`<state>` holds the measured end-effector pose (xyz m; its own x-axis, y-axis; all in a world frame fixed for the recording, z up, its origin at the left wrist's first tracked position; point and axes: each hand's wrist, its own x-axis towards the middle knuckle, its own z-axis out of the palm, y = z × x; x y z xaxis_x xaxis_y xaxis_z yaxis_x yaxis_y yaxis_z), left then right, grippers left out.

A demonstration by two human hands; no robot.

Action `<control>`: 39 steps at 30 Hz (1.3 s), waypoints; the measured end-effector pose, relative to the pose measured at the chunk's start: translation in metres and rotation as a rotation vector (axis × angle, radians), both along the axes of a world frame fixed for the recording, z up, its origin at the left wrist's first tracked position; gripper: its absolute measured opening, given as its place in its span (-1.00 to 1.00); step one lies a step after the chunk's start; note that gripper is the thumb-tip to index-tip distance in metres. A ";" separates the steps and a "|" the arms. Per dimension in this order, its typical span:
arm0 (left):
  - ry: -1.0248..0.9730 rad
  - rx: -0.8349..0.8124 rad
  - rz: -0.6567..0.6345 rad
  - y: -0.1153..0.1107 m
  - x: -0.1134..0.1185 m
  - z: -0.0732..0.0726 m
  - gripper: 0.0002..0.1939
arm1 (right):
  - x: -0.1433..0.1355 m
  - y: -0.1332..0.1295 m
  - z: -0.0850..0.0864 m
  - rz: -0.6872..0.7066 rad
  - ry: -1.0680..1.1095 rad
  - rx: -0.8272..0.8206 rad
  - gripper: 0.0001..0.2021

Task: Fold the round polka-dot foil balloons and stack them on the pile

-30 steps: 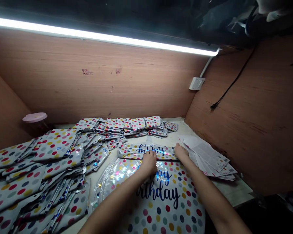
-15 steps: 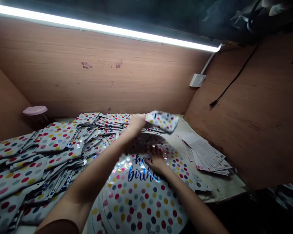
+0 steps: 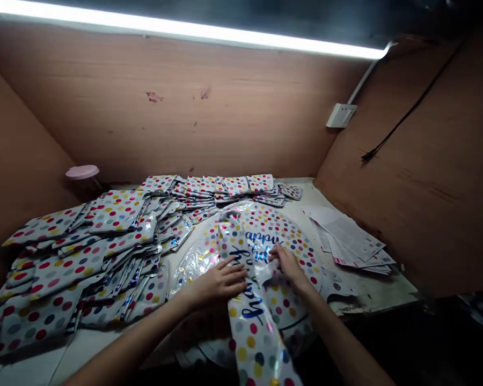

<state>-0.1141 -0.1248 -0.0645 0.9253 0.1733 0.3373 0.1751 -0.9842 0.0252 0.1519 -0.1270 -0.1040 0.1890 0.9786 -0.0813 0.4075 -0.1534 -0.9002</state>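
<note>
A foil sheet [image 3: 249, 316] with coloured dots and blue lettering lies folded into a long strip over a round stack of dotted foil balloons [image 3: 298, 230]. My left hand [image 3: 221, 280] rests on the strip's left edge, fingers stretched out and pressing it. On the right side, my right hand [image 3: 285, 261] has its thumb and fingers closed on the edge of the foil near the lettering. The strip's lower end hangs toward the bottom of the view.
Many folded dotted packets [image 3: 68, 268] are heaped at the left, with a row of folded packets [image 3: 235, 186] along the back. Printed papers [image 3: 350, 241] lie at the right. A container with a pink lid [image 3: 82, 171] stands back left.
My left hand has let go of the folded packet, now at the back, and come down to the foil. The top sheet is now folded into a strip. My right hand has closed on foil.
</note>
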 end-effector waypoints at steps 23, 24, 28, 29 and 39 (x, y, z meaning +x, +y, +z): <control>-0.292 -0.529 0.644 -0.060 -0.022 -0.049 -0.78 | -0.029 -0.069 0.003 0.929 -0.513 0.426 -0.48; -0.319 -0.655 0.750 -0.059 -0.020 -0.047 -0.75 | -0.036 -0.062 0.005 0.813 -0.463 0.377 -0.61; -0.293 -0.805 1.207 -0.047 -0.001 -0.035 -0.55 | -0.074 -0.035 0.008 0.272 -0.439 0.039 -0.74; -0.252 -0.759 1.308 -0.043 0.006 -0.033 -0.51 | -0.082 -0.030 0.008 0.198 -0.465 -0.013 -0.78; 0.099 -0.392 1.376 -0.020 0.038 -0.039 -0.47 | -0.118 -0.021 0.008 0.054 -0.854 -0.185 -0.75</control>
<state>-0.0765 -0.1446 -0.1033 -0.0350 0.9994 0.0043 0.9828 0.0336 0.1818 0.0338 -0.1485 -0.0957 0.2113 0.9732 -0.0912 0.9420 -0.2277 -0.2467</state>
